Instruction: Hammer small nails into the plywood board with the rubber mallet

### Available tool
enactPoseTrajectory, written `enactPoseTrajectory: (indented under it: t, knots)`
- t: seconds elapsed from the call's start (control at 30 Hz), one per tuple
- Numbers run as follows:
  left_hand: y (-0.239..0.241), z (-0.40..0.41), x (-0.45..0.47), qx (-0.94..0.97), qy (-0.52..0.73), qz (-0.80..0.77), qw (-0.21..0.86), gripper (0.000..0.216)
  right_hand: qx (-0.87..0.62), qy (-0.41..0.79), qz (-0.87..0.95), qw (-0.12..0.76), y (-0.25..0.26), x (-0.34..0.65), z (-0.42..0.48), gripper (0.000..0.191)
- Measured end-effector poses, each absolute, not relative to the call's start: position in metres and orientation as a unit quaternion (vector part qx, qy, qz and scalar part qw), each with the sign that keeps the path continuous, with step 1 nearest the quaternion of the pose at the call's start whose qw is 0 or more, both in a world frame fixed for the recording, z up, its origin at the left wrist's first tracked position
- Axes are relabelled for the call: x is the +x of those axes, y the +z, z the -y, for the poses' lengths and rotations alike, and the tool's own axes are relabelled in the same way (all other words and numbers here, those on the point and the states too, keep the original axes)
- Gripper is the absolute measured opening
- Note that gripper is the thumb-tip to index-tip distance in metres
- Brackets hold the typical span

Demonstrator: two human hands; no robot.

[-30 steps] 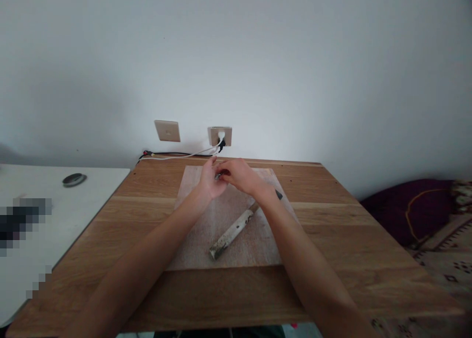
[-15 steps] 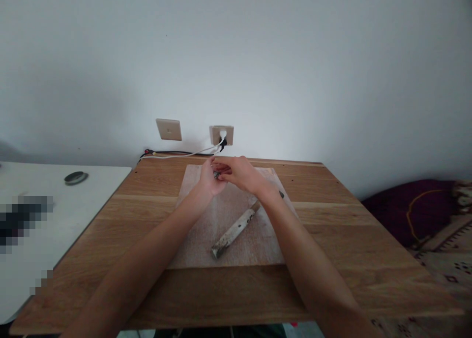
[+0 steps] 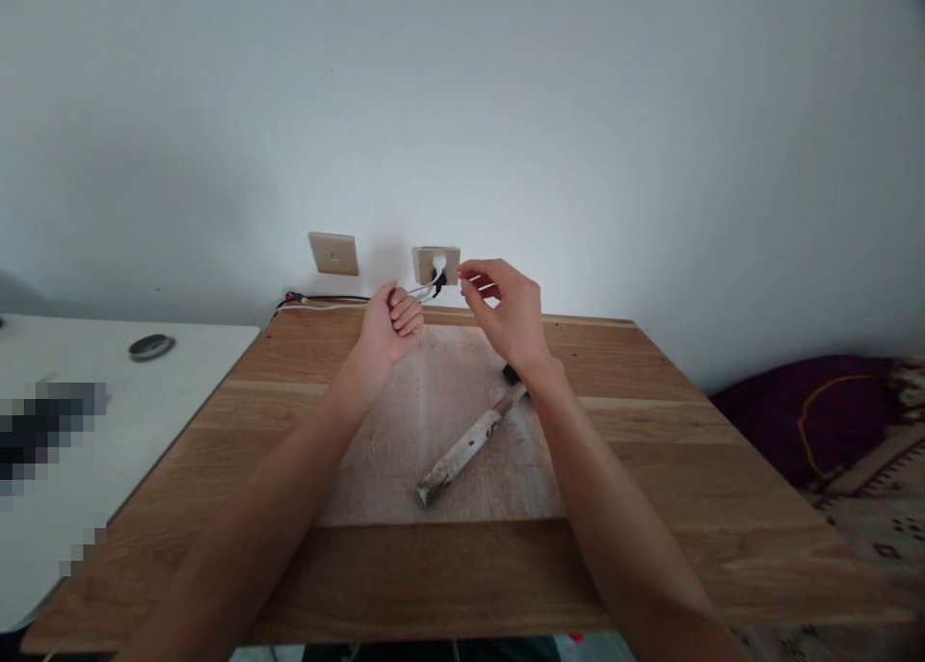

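My left hand (image 3: 394, 325) is closed in a fist above the left side of the pale board (image 3: 383, 450). Its curled fingers hide the small metal pieces that lay in the palm a moment ago. To the right, my right hand (image 3: 510, 310) is raised, thumb and fingertips brought close together in a pinch; whatever sits between them is too small to make out. Below lies a hammer (image 3: 462, 450) on the board, its worn, whitish handle slanting toward me. The dark head is partly hidden behind my right wrist.
The board rests on a wooden table (image 3: 686, 489) against the wall. A socket (image 3: 426, 257) with plugs and cables sits behind my hands, beside a second wall plate (image 3: 333, 254). At left, a white table (image 3: 65, 537) bears a round grey dish (image 3: 151, 346). Purple fabric (image 3: 816, 411) lies at right.
My hands have come apart. The left has closed over the small metal pieces and shifted left; the right has lifted away up and to the right in a pinch. More of the hammer shows.
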State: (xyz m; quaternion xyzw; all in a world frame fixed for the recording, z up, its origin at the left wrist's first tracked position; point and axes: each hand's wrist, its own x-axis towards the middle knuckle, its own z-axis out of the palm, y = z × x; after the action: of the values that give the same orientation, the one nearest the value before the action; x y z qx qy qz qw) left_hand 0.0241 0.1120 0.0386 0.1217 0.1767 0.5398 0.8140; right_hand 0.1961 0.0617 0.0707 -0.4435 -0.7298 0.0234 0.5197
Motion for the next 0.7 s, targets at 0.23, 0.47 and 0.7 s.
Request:
enactPoseTrajectory:
  t: [0.23, 0.47, 0.7]
  knots:
    - [0.031, -0.116, 0.033, 0.27, 0.46, -0.245, 0.81, 0.055, -0.45, 0.032, 0.74, 0.5, 0.069, 0.197, -0.063, 0.021]
    - [0.007, -0.119, 0.042, 0.689, 0.44, -0.427, 0.386, 0.037, -0.436, 0.026, 0.743, 0.507, 0.067, 0.199, -0.064, 0.019]
    - [0.041, -0.094, 0.037, 0.825, 0.44, -0.351, 0.052, 0.041, -0.396, 0.029, 0.722, 0.567, 0.064, 0.201, -0.068, 0.015]
